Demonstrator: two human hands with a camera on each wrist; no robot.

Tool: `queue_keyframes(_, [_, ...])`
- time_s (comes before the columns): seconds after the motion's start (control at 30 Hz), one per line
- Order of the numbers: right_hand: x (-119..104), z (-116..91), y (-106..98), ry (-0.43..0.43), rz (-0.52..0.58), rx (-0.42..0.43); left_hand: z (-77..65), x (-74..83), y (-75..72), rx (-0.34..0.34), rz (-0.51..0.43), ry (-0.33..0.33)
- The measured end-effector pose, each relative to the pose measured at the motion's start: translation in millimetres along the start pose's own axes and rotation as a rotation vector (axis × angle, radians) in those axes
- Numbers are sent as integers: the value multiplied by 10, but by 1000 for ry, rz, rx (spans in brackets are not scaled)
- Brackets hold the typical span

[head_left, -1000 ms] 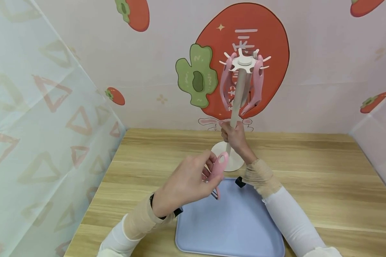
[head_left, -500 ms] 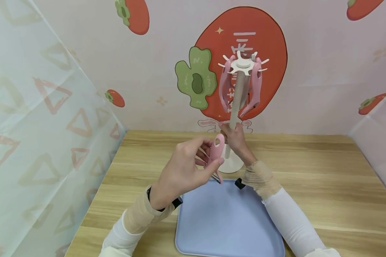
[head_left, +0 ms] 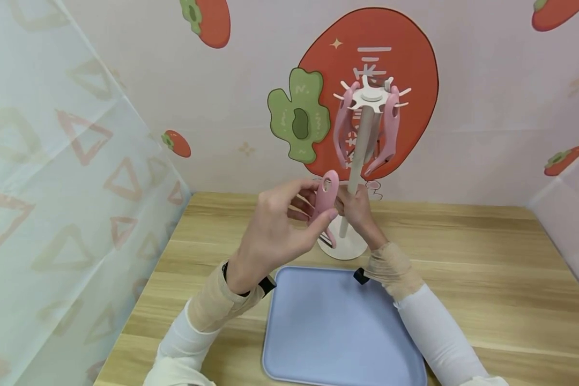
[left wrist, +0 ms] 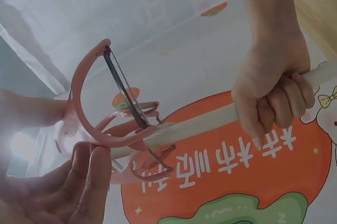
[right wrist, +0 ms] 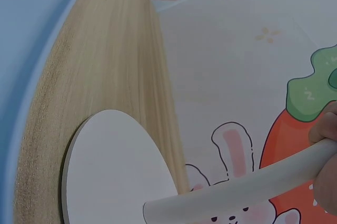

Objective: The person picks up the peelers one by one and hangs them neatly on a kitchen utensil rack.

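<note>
In the head view my left hand (head_left: 275, 225) pinches a pink peeler (head_left: 325, 199) by its handle, between thumb and fingers. The handle, with a hole near its end, points up. Its blade (left wrist: 125, 86) shows clearly in the left wrist view. My right hand (head_left: 359, 208) grips the pole (head_left: 362, 155) of a white rack, low above its round base (right wrist: 113, 166). Hooks ring the rack's top (head_left: 370, 96). Pink peelers hang there, one on the left (head_left: 343, 128) and another on the right (head_left: 390, 128). The held peeler is left of the pole, below the hooks.
A blue tray (head_left: 342, 327) lies on the wooden table (head_left: 473, 279) in front of the rack. Behind the rack stands a wall covering (head_left: 231, 96) with printed persimmons. A second covering (head_left: 77, 214) borders the left side.
My left hand has raised the peeler from over the tray's far edge to beside the pole, and its handle has turned more upright. The right hand keeps its grip on the pole.
</note>
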State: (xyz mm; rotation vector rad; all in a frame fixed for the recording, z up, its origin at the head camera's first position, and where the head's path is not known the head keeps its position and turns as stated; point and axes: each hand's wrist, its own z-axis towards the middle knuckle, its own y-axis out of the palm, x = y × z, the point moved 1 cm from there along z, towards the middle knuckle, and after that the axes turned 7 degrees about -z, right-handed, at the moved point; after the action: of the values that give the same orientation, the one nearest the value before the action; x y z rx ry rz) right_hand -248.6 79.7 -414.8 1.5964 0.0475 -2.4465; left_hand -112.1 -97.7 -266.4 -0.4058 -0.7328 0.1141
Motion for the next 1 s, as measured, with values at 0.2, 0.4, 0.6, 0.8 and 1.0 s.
queue_keyframes(0.2, [10,5,32,9,23,9,130,11,-26,46,15,23])
queue_keyframes(0.4, [17,5,25,-17,-53,54,301,4,-20,118,35,100])
queue_keyframes(0.6, [-3,-2,1,68,2,57,425,20,-13,177,34,165])
queue_keyframes(0.8, [-13,-11,4,75,28,27,516,12,-27,184,38,179])
queue_keyframes(1.0, [-24,12,9,101,85,15,622,12,-25,192,30,198])
